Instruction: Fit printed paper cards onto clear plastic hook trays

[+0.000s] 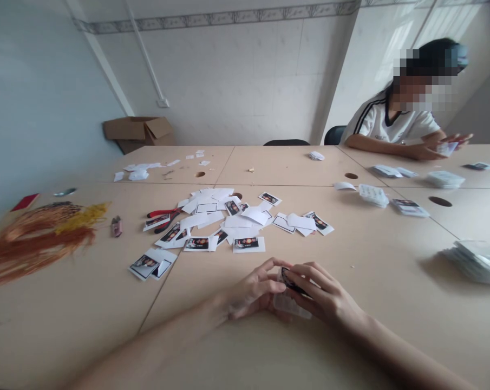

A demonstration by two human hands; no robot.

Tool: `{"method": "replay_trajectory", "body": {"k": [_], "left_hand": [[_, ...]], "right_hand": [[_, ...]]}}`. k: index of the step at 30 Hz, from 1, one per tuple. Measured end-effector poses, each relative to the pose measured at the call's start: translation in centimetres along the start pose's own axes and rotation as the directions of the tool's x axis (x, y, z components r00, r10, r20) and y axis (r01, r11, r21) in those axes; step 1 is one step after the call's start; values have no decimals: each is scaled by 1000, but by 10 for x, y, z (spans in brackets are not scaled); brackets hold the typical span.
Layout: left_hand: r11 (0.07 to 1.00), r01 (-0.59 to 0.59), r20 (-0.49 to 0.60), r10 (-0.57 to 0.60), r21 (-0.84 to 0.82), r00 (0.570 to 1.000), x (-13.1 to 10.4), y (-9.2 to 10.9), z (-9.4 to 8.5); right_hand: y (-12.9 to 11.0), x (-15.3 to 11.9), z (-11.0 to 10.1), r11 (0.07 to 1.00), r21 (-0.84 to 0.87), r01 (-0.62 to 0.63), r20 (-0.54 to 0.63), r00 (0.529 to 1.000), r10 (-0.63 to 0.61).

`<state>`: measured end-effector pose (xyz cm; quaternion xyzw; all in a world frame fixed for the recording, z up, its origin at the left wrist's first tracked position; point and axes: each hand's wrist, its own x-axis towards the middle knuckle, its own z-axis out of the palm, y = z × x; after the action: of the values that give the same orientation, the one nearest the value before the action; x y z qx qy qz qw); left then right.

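Observation:
Near the table's front edge I hold a small clear plastic case (292, 307) between both hands. A dark printed card (290, 278) lies against its upper side, partly covered by my fingers; whether it is inside or on top I cannot tell. My left hand (256, 290) grips the case from the left, thumb on its near side. From the right, my right hand (324, 292) closes over the card and case with bent fingers. Beyond my hands is a loose pile of white-edged printed cards (247, 244), some face up and some showing blank white backs (237, 221).
Red-handled pliers (165, 213) lie partly under the cards. Orange-brown strands (37, 238) and a pink clip-like object (116, 226) are at left. Stacked clear cases (478, 261) stand at right. Across the table, a person (394, 122) holds a clear item. A cardboard box (137, 130) is behind.

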<state>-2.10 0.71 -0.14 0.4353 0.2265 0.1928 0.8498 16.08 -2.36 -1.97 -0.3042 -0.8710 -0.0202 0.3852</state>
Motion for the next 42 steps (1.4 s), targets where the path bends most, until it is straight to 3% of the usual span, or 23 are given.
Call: {"method": "replay_trajectory", "body": {"k": [42], "left_hand": [[1000,4,35,-4,-19,999,1,0,-2]], "right_hand": [[-1,3,-2,990,-122,68,62,996,-60]]}}
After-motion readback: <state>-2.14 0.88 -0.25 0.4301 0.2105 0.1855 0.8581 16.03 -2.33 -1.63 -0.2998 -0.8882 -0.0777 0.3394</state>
